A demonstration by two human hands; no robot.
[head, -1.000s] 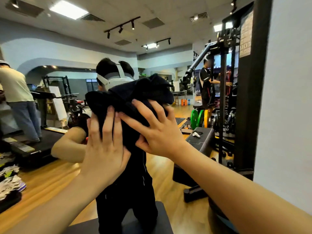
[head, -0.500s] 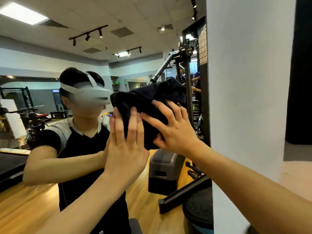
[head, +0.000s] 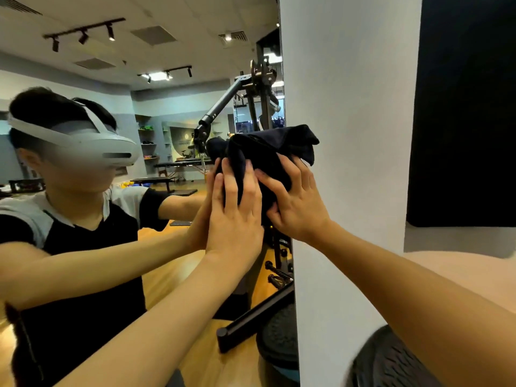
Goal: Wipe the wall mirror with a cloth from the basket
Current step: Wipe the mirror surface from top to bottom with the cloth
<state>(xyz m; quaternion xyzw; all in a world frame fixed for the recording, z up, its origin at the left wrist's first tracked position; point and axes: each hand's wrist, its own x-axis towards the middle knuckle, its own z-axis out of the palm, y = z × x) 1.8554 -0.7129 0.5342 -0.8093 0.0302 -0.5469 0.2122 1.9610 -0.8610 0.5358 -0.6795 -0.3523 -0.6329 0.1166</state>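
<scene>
While both hands press a bunched dark cloth point(head: 268, 160) against the wall mirror point(head: 173, 113), the cloth sits right at the mirror's right-hand edge, where the glass meets a white wall point(head: 349, 135). One corner of the cloth already overlaps past that edge onto the wall. The left hand point(head: 234, 210) lies on the cloth's lower left part with its fingers straight and close together, palm pushing toward the glass. The right hand point(head: 296, 202) is on the cloth's right side, its fingers spread across the fabric and its thumb tucked in under the lower fold, so it appears to grip as well as press.

Reflected in the mirror, to the left of the cloth, are the person in a white headset and a gym room with equipment; no basket is in view.

Several things could go wrong, in my judgement. Carrying the stroke further right would rub the wall rather than the glass. Because the cloth is wadded, not flat, only part of it likely meets the mirror, which may leave streaks or missed strips along the edge. Bare fingertips near the cloth's rim could slip onto the glass and leave fresh prints.
</scene>
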